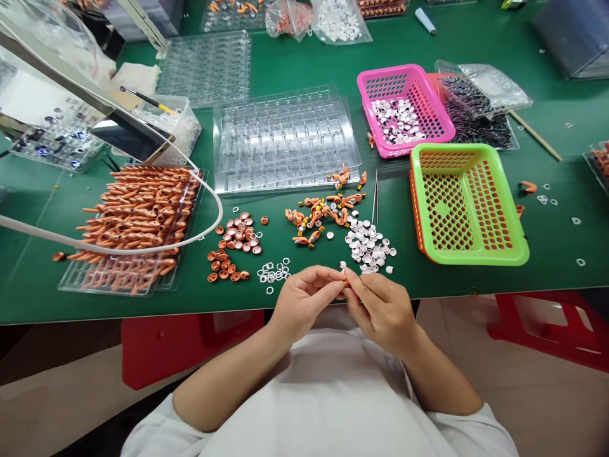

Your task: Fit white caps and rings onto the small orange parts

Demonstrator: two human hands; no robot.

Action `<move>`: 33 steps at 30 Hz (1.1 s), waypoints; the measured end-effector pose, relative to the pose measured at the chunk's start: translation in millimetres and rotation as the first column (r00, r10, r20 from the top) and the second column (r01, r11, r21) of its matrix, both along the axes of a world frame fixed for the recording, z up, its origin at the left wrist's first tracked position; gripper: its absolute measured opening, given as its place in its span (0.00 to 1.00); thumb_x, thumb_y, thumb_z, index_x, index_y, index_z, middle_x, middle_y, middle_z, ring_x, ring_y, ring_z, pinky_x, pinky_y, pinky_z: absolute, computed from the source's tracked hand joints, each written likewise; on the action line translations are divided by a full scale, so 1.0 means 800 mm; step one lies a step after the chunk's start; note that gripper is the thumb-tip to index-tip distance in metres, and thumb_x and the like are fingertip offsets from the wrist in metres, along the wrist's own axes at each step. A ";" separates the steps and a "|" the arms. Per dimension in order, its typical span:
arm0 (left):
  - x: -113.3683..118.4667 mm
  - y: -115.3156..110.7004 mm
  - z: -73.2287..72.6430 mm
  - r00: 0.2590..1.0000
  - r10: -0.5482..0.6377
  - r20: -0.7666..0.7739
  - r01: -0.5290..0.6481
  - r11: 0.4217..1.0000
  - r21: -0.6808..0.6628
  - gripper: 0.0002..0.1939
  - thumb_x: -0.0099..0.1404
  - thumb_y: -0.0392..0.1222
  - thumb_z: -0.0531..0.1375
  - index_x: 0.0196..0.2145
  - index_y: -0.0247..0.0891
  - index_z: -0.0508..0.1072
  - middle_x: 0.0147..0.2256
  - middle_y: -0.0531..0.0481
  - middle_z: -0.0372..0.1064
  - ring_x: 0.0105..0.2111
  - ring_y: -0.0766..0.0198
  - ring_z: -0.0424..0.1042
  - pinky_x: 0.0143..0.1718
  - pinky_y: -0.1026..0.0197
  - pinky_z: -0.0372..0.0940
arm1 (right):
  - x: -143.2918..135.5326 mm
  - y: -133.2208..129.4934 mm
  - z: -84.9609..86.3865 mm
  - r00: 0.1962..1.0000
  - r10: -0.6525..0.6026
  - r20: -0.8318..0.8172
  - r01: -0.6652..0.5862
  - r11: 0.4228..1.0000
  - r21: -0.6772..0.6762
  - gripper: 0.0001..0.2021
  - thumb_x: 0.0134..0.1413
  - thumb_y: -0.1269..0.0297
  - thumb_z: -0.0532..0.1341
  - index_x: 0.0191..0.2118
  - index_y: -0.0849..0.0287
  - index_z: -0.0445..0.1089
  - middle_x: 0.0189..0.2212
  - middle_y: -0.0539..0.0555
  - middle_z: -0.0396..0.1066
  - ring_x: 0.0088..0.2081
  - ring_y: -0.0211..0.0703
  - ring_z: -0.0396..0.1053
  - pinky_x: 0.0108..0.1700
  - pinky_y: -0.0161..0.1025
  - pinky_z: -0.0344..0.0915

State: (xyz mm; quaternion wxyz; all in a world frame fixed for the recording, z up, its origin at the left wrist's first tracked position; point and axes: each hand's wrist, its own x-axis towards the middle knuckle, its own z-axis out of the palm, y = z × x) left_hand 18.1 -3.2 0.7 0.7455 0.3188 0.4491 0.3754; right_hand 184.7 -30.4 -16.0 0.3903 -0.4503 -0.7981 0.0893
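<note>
My left hand (304,298) and my right hand (380,304) meet at the table's front edge. Between their fingertips they pinch a small orange piece (347,283), mostly covered by the fingers. Just beyond my right hand lies a pile of small white caps (368,244). Orange hook-shaped pieces with yellow ends (328,212) form a heap behind my hands. White rings (273,273) lie left of my left hand, and copper-coloured round cups (238,235) are farther left. Metal tweezers (375,197) rest behind the white caps.
A green basket (516,244) stands at the right, with a pink basket (364,95) of white pieces behind it. Clear trays (285,139) lie at the back centre. Long orange parts (143,209) fill a tray at the left, under a white cable (95,247).
</note>
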 end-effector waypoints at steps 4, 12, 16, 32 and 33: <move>-0.001 0.002 -0.002 0.999 -0.021 0.031 0.022 1.000 -0.019 0.05 0.57 0.38 0.69 0.33 0.35 0.79 0.29 0.50 0.79 0.30 0.66 0.78 0.36 0.66 0.73 | 0.005 0.002 0.011 0.997 0.025 0.076 -0.025 1.000 -0.004 0.20 0.59 0.76 0.60 0.56 0.72 0.64 0.31 0.59 0.73 0.30 0.43 0.70 0.30 0.39 0.69; 0.001 0.000 -0.007 0.997 0.012 0.074 -0.008 0.998 -0.061 0.05 0.56 0.37 0.70 0.30 0.35 0.79 0.28 0.50 0.79 0.29 0.67 0.77 0.34 0.67 0.72 | 0.004 0.002 0.017 0.996 0.006 0.088 -0.004 1.000 -0.020 0.15 0.60 0.75 0.59 0.52 0.73 0.67 0.27 0.57 0.71 0.27 0.42 0.67 0.26 0.38 0.65; 0.006 0.001 -0.001 0.985 0.083 0.150 -0.060 0.987 -0.152 0.05 0.54 0.37 0.70 0.28 0.34 0.79 0.27 0.50 0.78 0.28 0.68 0.76 0.33 0.68 0.70 | -0.002 0.000 0.011 0.994 -0.041 -0.098 0.031 0.995 -0.098 0.16 0.60 0.73 0.59 0.54 0.65 0.66 0.31 0.56 0.71 0.29 0.39 0.68 0.28 0.35 0.67; 0.010 -0.002 0.002 0.982 0.086 0.168 -0.036 0.959 -0.282 0.07 0.54 0.39 0.70 0.28 0.34 0.78 0.26 0.52 0.74 0.26 0.70 0.71 0.32 0.67 0.67 | -0.012 -0.002 -0.005 0.961 -0.030 -0.276 -0.018 0.985 -0.170 0.16 0.61 0.75 0.57 0.55 0.64 0.67 0.36 0.59 0.73 0.33 0.41 0.71 0.32 0.36 0.70; 0.008 -0.001 0.001 0.986 0.069 0.152 -0.027 0.963 -0.267 0.07 0.55 0.40 0.70 0.29 0.34 0.78 0.26 0.51 0.74 0.26 0.70 0.71 0.32 0.67 0.67 | -0.010 -0.002 -0.004 0.963 -0.027 -0.269 -0.020 0.985 -0.170 0.16 0.61 0.75 0.57 0.54 0.65 0.67 0.35 0.59 0.72 0.32 0.41 0.70 0.31 0.36 0.69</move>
